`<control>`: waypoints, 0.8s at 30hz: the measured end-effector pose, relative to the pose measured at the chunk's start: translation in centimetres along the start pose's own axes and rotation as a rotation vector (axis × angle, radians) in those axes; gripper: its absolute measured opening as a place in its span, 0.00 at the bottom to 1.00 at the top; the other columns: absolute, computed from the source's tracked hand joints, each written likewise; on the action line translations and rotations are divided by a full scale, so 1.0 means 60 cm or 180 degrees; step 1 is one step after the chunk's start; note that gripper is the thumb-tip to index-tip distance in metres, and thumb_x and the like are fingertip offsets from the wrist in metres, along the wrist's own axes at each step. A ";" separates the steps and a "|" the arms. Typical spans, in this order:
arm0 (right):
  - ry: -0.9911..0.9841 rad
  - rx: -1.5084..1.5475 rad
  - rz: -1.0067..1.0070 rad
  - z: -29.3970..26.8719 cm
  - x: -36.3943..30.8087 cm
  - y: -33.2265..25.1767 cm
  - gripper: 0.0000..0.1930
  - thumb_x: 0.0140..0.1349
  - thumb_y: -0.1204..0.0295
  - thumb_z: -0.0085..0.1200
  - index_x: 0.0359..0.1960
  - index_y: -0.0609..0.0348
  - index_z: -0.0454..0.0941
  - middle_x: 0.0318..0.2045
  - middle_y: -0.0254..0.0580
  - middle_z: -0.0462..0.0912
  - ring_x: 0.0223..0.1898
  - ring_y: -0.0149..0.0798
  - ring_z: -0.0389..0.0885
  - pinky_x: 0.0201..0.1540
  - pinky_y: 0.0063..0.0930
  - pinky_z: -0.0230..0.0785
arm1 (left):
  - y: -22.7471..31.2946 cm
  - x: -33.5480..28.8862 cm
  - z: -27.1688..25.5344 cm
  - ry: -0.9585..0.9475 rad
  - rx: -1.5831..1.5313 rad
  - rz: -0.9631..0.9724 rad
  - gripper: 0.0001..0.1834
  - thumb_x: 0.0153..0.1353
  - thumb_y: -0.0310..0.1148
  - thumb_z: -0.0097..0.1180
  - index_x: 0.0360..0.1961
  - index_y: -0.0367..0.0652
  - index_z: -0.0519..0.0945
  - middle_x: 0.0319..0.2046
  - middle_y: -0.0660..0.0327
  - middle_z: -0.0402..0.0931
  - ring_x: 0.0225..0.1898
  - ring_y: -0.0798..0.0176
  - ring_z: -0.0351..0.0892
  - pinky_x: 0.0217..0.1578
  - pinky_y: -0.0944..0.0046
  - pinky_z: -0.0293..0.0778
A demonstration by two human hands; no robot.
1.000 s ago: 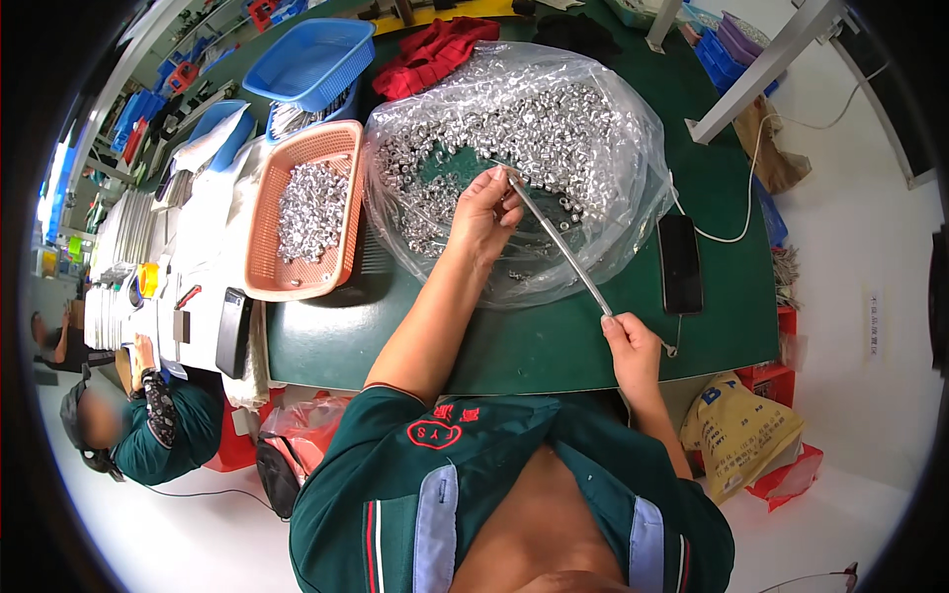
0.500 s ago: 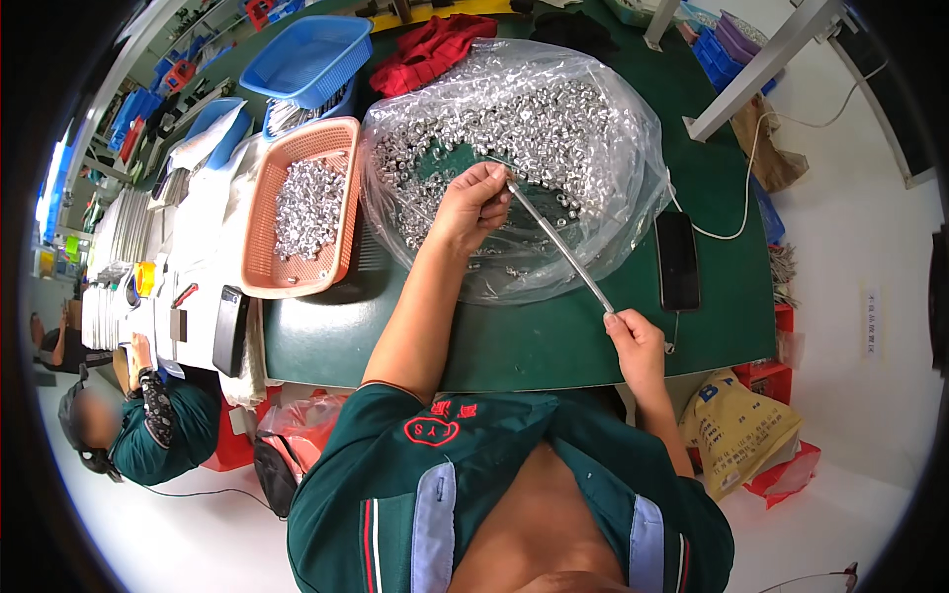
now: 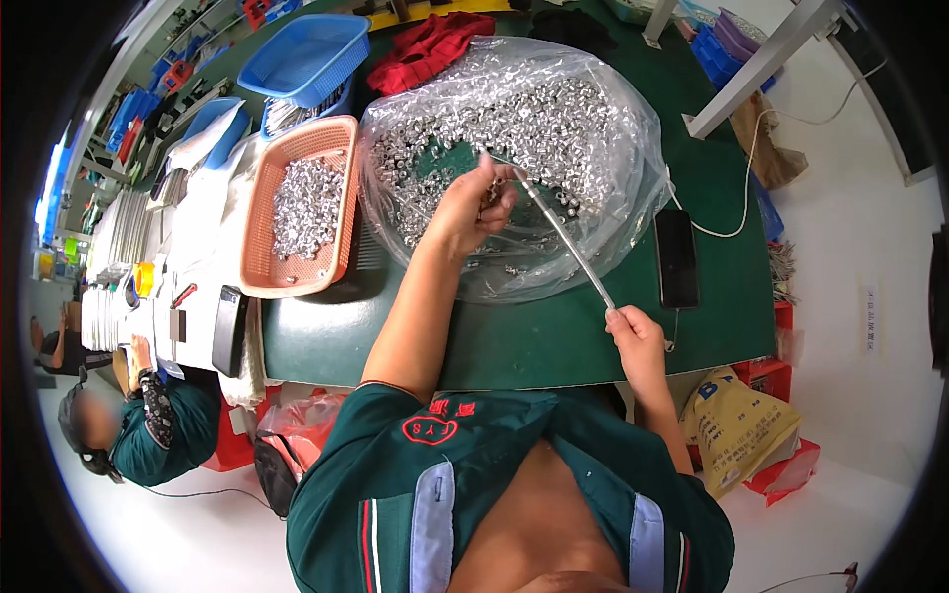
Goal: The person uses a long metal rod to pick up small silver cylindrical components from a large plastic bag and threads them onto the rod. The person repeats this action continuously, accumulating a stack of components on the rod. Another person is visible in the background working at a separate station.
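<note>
So far, the left hand point(image 3: 473, 203) pinches small shiny metal rings from the big clear plastic bag point(image 3: 514, 148) onto a thin metal rod point(image 3: 563, 237) gripped by the right hand point(image 3: 636, 331), with the orange plastic basket point(image 3: 259, 227) part filled and many rings left.

A big clear plastic bag point(image 3: 514, 158) of small silvery parts lies open on the green tabletop point(image 3: 554, 336). Just right of it lies a black phone point(image 3: 676, 257), screen dark. On the floor at right sits a yellow sack point(image 3: 746, 425) with blue print.
</note>
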State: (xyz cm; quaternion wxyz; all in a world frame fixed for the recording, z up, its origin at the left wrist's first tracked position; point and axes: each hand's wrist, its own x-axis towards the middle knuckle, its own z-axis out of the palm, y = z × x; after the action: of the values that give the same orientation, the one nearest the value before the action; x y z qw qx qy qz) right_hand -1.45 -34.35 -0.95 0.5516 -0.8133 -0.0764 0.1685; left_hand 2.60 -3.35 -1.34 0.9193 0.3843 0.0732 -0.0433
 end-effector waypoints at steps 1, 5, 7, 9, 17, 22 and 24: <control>0.0010 0.0040 0.0039 -0.001 0.001 0.002 0.15 0.65 0.66 0.55 0.24 0.64 0.74 0.16 0.25 0.65 0.21 0.19 0.59 0.22 0.21 0.52 | 0.003 -0.002 -0.002 0.0048 -0.0098 0.0000 0.24 0.70 0.47 0.41 0.49 0.33 0.73 0.27 0.62 0.71 0.15 0.77 0.50 0.14 0.76 0.47; -0.0018 0.0131 0.0107 -0.004 -0.001 0.005 0.15 0.64 0.66 0.55 0.24 0.64 0.74 0.16 0.24 0.64 0.21 0.19 0.58 0.22 0.21 0.51 | 0.011 -0.002 -0.011 0.0083 -0.0141 0.0056 0.23 0.70 0.40 0.38 0.54 0.30 0.70 0.28 0.59 0.72 0.14 0.75 0.50 0.14 0.74 0.47; -0.0111 0.0080 0.0055 -0.004 -0.004 0.001 0.14 0.65 0.66 0.54 0.24 0.62 0.74 0.17 0.23 0.63 0.22 0.19 0.57 0.23 0.18 0.49 | 0.012 0.000 -0.013 -0.0012 0.0119 0.0136 0.20 0.70 0.39 0.39 0.51 0.32 0.71 0.29 0.59 0.72 0.14 0.76 0.51 0.14 0.74 0.47; -0.0168 0.0081 0.0030 -0.004 -0.005 0.001 0.14 0.65 0.66 0.53 0.24 0.61 0.74 0.18 0.22 0.63 0.22 0.18 0.57 0.24 0.17 0.49 | 0.007 0.000 -0.020 -0.0089 0.0029 0.0220 0.17 0.70 0.38 0.41 0.48 0.35 0.71 0.29 0.59 0.72 0.14 0.76 0.51 0.14 0.74 0.48; -0.0059 0.0008 -0.0126 -0.004 -0.005 0.010 0.14 0.64 0.67 0.55 0.25 0.66 0.75 0.16 0.26 0.64 0.21 0.20 0.59 0.23 0.20 0.53 | -0.010 0.009 -0.032 -0.0500 -0.1124 0.0086 0.10 0.68 0.34 0.48 0.42 0.38 0.72 0.25 0.64 0.68 0.16 0.77 0.54 0.15 0.76 0.50; -0.0120 -0.0233 -0.0031 -0.010 -0.009 -0.005 0.12 0.65 0.68 0.54 0.26 0.64 0.75 0.18 0.25 0.67 0.23 0.20 0.61 0.25 0.18 0.54 | -0.009 0.011 -0.045 -0.0753 -0.1239 -0.0268 0.09 0.67 0.31 0.48 0.42 0.36 0.72 0.24 0.64 0.68 0.16 0.77 0.54 0.15 0.77 0.52; -0.0101 -0.0329 -0.0099 -0.011 -0.009 -0.006 0.12 0.64 0.69 0.54 0.26 0.65 0.75 0.17 0.26 0.67 0.22 0.20 0.61 0.25 0.19 0.55 | -0.008 0.013 -0.051 -0.0635 -0.1199 -0.0461 0.09 0.66 0.30 0.48 0.43 0.36 0.72 0.24 0.64 0.68 0.16 0.78 0.54 0.14 0.77 0.52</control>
State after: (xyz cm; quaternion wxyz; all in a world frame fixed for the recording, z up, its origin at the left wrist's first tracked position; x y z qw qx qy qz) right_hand -1.73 -34.96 -0.30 0.5101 -0.8367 -0.1064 0.1686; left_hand 2.98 -1.52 -3.89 0.9720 0.1934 0.0162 -0.1325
